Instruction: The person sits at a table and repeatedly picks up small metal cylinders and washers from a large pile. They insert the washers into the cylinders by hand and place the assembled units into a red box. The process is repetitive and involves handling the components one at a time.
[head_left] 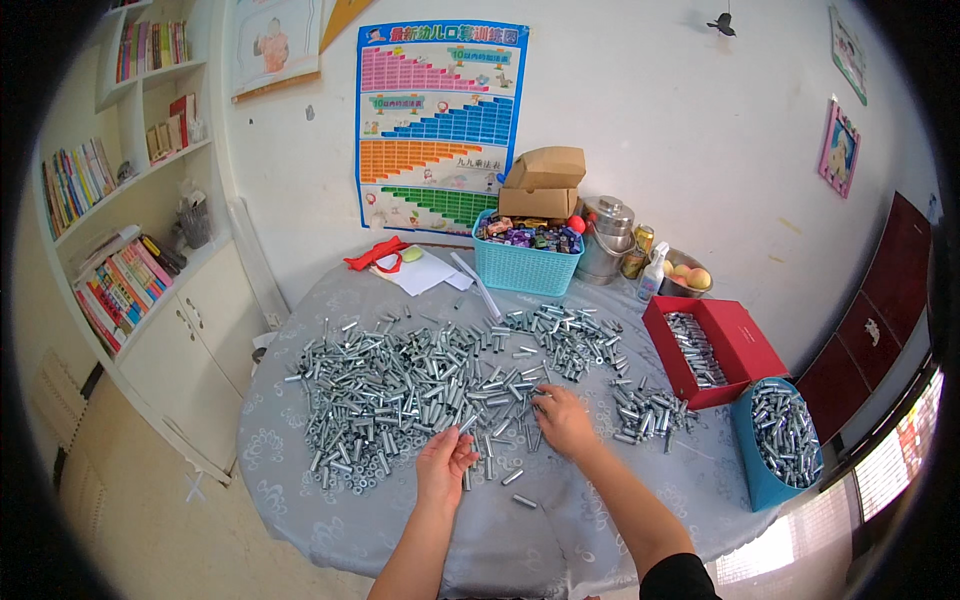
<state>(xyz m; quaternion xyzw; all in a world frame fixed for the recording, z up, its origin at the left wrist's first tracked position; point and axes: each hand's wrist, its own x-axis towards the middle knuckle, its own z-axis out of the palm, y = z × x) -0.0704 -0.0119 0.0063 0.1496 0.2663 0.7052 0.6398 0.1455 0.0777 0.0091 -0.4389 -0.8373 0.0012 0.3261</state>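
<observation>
My left hand (445, 468) is closed around a silvery metal sleeve (467, 424), whose end sticks out past the thumb and fingertips. Just right of it, my right hand (563, 420) reaches to the edge of the heap with its fingers bent together; what they pinch, if anything, is too small to make out. A wide heap of metal sleeves and bolts (400, 375) spreads over the table in front of both hands. Small washers and nuts (358, 478) lie at its near left edge. A few loose sleeves (524, 501) rest nearer to me, between my forearms.
A smaller pile of metal anchors (650, 412) lies right of my right hand. Beyond it stand a red box (737, 345) and a blue bin (755, 470), both holding metal anchors. A turquoise basket (525, 272), steel pot (603, 262), spray bottle (652, 272) and papers (425, 273) line the far edge.
</observation>
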